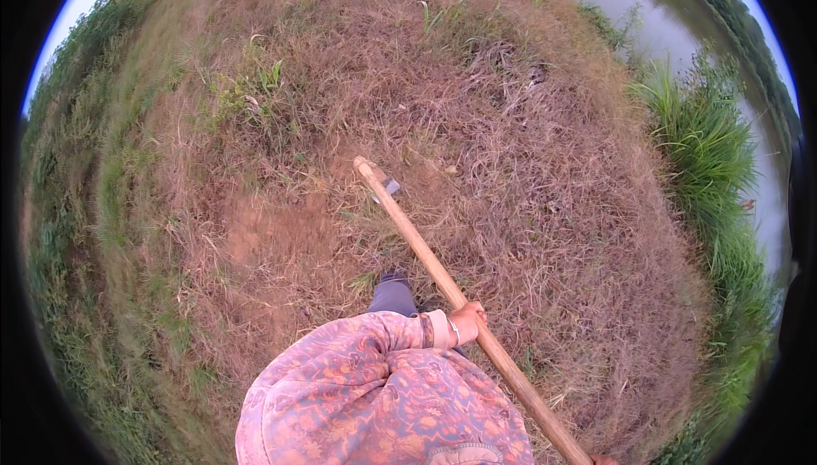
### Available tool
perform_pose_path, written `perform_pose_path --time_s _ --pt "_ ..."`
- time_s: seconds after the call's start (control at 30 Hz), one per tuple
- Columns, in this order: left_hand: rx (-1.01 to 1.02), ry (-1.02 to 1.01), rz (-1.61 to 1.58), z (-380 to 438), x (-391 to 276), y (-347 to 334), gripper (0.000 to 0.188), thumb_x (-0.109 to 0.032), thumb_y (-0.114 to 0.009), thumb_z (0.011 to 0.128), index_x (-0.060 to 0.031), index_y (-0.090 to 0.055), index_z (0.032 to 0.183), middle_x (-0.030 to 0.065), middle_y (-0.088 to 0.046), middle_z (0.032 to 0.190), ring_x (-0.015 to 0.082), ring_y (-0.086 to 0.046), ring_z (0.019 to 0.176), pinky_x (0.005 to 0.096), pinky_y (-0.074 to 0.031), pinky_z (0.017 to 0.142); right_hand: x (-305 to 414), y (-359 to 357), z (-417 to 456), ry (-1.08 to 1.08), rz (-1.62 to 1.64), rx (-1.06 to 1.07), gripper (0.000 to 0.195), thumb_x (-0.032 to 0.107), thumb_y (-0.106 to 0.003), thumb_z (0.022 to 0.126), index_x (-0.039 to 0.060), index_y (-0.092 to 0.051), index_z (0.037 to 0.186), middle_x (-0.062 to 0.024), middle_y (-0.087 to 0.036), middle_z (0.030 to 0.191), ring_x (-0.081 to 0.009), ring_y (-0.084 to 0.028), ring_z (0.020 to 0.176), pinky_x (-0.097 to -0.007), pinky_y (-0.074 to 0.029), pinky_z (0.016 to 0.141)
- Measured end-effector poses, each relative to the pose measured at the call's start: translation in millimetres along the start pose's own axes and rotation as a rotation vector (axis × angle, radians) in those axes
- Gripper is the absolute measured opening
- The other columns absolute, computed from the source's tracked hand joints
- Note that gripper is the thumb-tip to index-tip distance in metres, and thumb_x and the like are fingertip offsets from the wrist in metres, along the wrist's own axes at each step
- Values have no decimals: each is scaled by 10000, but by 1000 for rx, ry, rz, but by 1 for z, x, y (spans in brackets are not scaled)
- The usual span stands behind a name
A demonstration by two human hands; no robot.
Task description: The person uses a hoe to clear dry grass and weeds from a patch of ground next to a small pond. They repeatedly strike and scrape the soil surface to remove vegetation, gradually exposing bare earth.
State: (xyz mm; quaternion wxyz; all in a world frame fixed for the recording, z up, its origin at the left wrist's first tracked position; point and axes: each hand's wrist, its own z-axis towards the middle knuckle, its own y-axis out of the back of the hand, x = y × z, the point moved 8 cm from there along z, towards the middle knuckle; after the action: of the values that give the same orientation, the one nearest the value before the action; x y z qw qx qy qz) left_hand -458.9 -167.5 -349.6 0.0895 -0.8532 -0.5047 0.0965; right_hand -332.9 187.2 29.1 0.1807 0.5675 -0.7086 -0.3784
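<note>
A long wooden handle (434, 266) runs slantwise from the lower right up to the middle of the view. At its far end, a metal hoe blade (392, 187) shows partly behind the handle, close to the dry grass. My left hand (469, 323) wraps around the handle about midway, its arm crossing in front of my body in a patterned sleeve (408, 331). My right hand (603, 460) is at the handle's near end, mostly cut off by the bottom edge. One dark trouser leg (392, 293) shows below the handle.
Dry brown grass (562, 222) covers the slope, with a patch of bare reddish soil (281, 229) left of the blade. Tall green grass (702, 139) edges the water (638, 5) on the right. Green shrubs (64, 178) line the left side.
</note>
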Motion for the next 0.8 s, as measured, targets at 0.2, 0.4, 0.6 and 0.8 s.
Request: perform_pose_path --time_s 0.2,0.4,0.6,0.8 --pt "-139 -416 -126 -22 -175 33 132 -15 -595 624 -15 -464 620 76 -461 503 176 -456 381 286 -390 351 137 -87 99 211 115 214 425 356 -748 451 131 -647 797 -94 -620 677 -249 -594 629 -337 -458 611" --pt "-201 -654 52 53 -290 56 134 -64 -588 681 -33 -482 607 50 -457 479 145 -444 389 265 -376 370 266 -101 96 368 121 164 458 369 -710 522 163 -603 916 -97 -616 716 -271 -596 674 -364 -464 646" --pt "-38 -177 75 54 8 -21 132 -34 -577 649 -14 -465 584 84 -476 512 201 -481 422 311 -397 382 94 -20 0 -22 -201 153 430 353 -699 562 134 -594 917 -117 -612 739 -291 -594 693 -380 -466 624" --pt "184 473 409 -19 193 -20 138 -165 -568 631 -71 -492 564 78 -519 547 222 -500 512 385 -430 536 48 112 -138 -223 -137 206 362 341 -651 644 164 -609 957 -144 -612 786 -308 -588 731 -406 -452 621"
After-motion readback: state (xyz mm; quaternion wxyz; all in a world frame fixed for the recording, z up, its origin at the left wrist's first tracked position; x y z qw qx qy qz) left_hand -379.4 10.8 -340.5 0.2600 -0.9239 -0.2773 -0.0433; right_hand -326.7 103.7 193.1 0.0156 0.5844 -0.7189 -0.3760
